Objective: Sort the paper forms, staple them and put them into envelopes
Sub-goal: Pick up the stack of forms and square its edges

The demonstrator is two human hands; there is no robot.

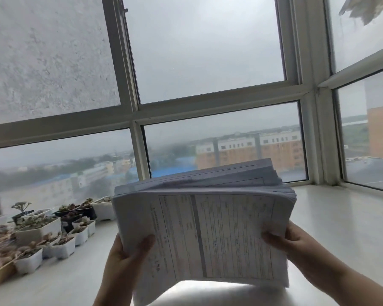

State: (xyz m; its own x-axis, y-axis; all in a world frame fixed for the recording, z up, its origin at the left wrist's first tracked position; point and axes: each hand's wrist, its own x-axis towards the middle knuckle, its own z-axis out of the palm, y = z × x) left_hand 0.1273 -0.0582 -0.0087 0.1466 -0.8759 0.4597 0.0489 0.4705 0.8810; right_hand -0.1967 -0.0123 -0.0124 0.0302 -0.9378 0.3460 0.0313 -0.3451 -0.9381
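Form stack held up w/ both hands before window.
Window [208,51] behind; white sill [341,217] below; stack of forms [203,228] raised above sill; potted plants [53,230] at left; left hand [126,259], right hand [296,246] grip stack edges, thumbs on top sheet.

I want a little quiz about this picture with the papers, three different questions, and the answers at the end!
1. True or false: both hands hold the stack of forms off the sill.
2. Which side of the forms are the small plant pots on? A) left B) right C) behind the person
3. Fill in: the left hand has its ____ on the front of the top sheet.

Key:
1. True. The left hand and the right hand each grip a side edge.
2. A.
3. Thumb.
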